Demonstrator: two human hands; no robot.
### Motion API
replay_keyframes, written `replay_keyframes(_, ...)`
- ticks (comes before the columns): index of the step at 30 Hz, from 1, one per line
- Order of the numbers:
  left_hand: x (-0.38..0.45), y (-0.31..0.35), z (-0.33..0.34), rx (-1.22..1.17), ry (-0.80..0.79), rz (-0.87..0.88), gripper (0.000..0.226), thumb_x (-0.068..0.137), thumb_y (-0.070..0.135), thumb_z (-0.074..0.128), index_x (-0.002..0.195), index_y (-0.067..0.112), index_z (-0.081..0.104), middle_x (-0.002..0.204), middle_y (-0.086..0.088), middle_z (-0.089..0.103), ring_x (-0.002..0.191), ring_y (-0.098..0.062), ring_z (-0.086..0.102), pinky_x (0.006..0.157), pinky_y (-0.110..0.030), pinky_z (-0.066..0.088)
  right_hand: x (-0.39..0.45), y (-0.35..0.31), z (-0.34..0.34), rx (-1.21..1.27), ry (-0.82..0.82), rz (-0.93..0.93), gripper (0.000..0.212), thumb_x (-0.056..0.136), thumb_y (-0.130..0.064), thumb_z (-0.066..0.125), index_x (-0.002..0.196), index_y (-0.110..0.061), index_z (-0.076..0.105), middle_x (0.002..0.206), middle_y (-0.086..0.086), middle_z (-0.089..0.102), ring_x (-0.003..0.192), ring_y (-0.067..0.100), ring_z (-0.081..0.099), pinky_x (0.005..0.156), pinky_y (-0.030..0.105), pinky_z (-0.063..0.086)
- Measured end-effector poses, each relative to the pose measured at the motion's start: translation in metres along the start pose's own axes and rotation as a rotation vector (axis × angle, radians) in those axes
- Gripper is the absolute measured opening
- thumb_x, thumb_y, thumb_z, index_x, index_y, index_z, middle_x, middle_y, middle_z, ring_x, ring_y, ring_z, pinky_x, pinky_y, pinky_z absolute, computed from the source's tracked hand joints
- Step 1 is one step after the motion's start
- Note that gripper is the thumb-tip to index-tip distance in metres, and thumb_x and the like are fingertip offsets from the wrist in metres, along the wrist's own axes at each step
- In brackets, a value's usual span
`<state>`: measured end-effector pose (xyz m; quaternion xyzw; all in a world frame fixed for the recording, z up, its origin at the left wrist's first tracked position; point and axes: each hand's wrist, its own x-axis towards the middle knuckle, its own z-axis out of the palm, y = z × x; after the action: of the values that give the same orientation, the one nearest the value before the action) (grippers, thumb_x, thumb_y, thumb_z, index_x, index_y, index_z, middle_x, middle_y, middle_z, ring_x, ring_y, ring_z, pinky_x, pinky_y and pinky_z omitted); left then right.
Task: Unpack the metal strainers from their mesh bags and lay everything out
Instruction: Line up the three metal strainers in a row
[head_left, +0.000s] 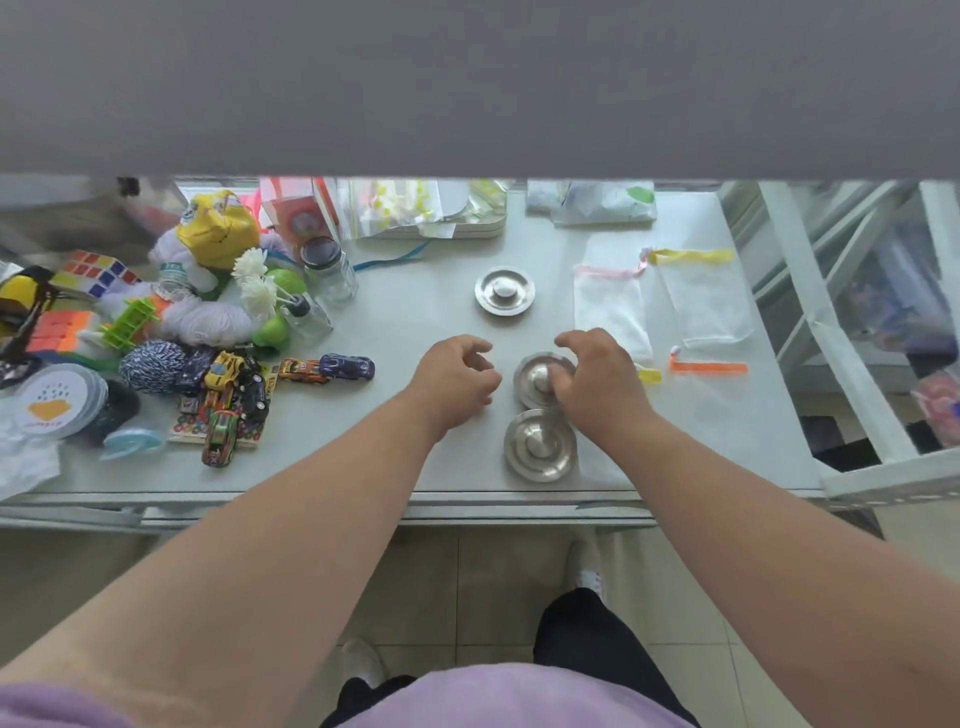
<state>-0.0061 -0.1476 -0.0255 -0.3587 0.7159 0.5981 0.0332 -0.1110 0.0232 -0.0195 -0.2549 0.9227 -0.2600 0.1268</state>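
Note:
Three round metal strainers lie on the pale table in a line running away from me. The far strainer (504, 289) sits alone. The middle strainer (535, 379) is partly under my right hand (597, 382), whose fingers curl over its right side and centre knob. The near strainer (540, 451) lies just below it. My left hand (457, 379) hovers to the left of the middle strainer, fingers loosely curled, holding nothing. Two white mesh bags lie flat to the right: one with a pink drawstring (613, 306), one with a yellow band (706, 301). An orange strip (709, 368) lies nearby.
A heap of toys fills the table's left: toy cars (234, 395), puzzle cubes (93, 273), yarn, white flowers, a glass jar (330, 270). Packets and a tray (436, 208) line the back. A white shelf frame (841, 338) stands right. The table's front edge (467, 501) is close.

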Motion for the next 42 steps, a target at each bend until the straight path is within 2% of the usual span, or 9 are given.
replay_keyframes(3, 0.003, 0.001, 0.006, 0.023, 0.047, -0.011, 0.034, 0.092, 0.016, 0.08, 0.124, 0.012, 0.071, 0.099, -0.004, 0.071, 0.079, -0.025, 0.072, 0.088, -0.046, 0.065, 0.001, -0.004, 0.006, 0.065, 0.018, 0.061, 0.035, 0.092, -0.018, 0.067, 0.127, -0.012, 0.067, 0.121, 0.012, 0.063, 0.111, 0.028, 0.061, 0.096, 0.029, 0.042)
replay_keyframes(9, 0.017, 0.007, -0.001, 0.122, 0.155, -0.048, 0.024, 0.079, 0.01, 0.082, 0.102, 0.018, 0.08, 0.091, -0.002, 0.077, 0.095, -0.027, 0.078, 0.078, -0.032, 0.062, 0.021, -0.015, 0.021, 0.16, 0.025, 0.107, 0.026, 0.089, -0.018, 0.071, 0.115, -0.016, 0.071, 0.113, 0.007, 0.066, 0.1, 0.025, 0.064, 0.088, 0.024, 0.04)
replay_keyframes(15, 0.034, 0.014, -0.012, 0.109, 0.218, -0.063, 0.024, 0.081, 0.007, 0.081, 0.102, 0.018, 0.082, 0.091, -0.002, 0.077, 0.085, -0.022, 0.074, 0.071, -0.026, 0.055, 0.036, -0.02, 0.022, 0.207, 0.038, 0.136, 0.019, 0.09, -0.015, 0.07, 0.109, -0.016, 0.073, 0.109, 0.004, 0.072, 0.1, 0.021, 0.065, 0.088, 0.026, 0.046)
replay_keyframes(19, 0.039, 0.014, -0.016, 0.109, 0.214, -0.072, 0.023, 0.082, 0.006, 0.079, 0.101, 0.018, 0.081, 0.093, -0.001, 0.076, 0.085, -0.021, 0.072, 0.07, -0.026, 0.055, 0.042, -0.024, 0.021, 0.24, 0.047, 0.166, 0.014, 0.091, -0.013, 0.068, 0.104, -0.016, 0.073, 0.105, 0.002, 0.073, 0.092, 0.017, 0.065, 0.08, 0.023, 0.045)
replay_keyframes(24, 0.039, 0.013, -0.017, 0.11, 0.215, -0.064, 0.022, 0.083, 0.005, 0.079, 0.102, 0.016, 0.081, 0.089, 0.002, 0.073, 0.081, -0.02, 0.069, 0.068, -0.024, 0.053, 0.041, -0.024, 0.021, 0.253, 0.036, 0.168, 0.013, 0.091, -0.013, 0.069, 0.102, -0.017, 0.073, 0.103, 0.002, 0.073, 0.09, 0.018, 0.066, 0.079, 0.024, 0.048)
replay_keyframes(32, 0.033, 0.013, -0.016, 0.112, 0.215, -0.062, 0.018, 0.081, 0.01, 0.082, 0.087, 0.025, 0.076, 0.096, -0.004, 0.076, 0.095, -0.027, 0.077, 0.077, -0.03, 0.06, 0.035, -0.025, 0.019, 0.241, 0.034, 0.175, 0.013, 0.09, -0.014, 0.069, 0.103, -0.016, 0.073, 0.103, 0.001, 0.073, 0.092, 0.018, 0.065, 0.08, 0.025, 0.047)
replay_keyframes(36, 0.016, 0.013, -0.018, 0.049, 0.232, -0.084, 0.018, 0.083, 0.015, 0.084, 0.098, 0.015, 0.074, 0.093, -0.008, 0.075, 0.093, -0.031, 0.082, 0.091, -0.045, 0.067, 0.02, -0.021, 0.01, 0.232, 0.048, 0.153, 0.014, 0.091, -0.022, 0.071, 0.103, -0.016, 0.073, 0.1, 0.0, 0.072, 0.095, 0.019, 0.066, 0.088, 0.03, 0.051)
replay_keyframes(40, -0.018, -0.007, -0.008, 0.106, 0.171, -0.113, 0.025, 0.076, 0.031, 0.085, 0.089, 0.011, 0.078, 0.085, -0.013, 0.081, 0.074, -0.027, 0.08, 0.084, -0.048, 0.069, -0.014, -0.011, 0.007, 0.234, -0.014, 0.189, 0.018, 0.087, -0.028, 0.074, 0.102, -0.018, 0.073, 0.098, -0.003, 0.072, 0.093, 0.018, 0.067, 0.087, 0.03, 0.053)
replay_keyframes(42, -0.034, -0.017, -0.001, 0.151, 0.105, -0.129, 0.035, 0.067, 0.044, 0.087, 0.086, 0.015, 0.079, 0.084, -0.008, 0.08, 0.08, -0.027, 0.081, 0.082, -0.047, 0.069, -0.03, -0.01, 0.011, 0.209, -0.054, 0.195, 0.023, 0.083, -0.031, 0.075, 0.104, -0.02, 0.072, 0.098, -0.002, 0.071, 0.093, 0.018, 0.067, 0.088, 0.032, 0.054)
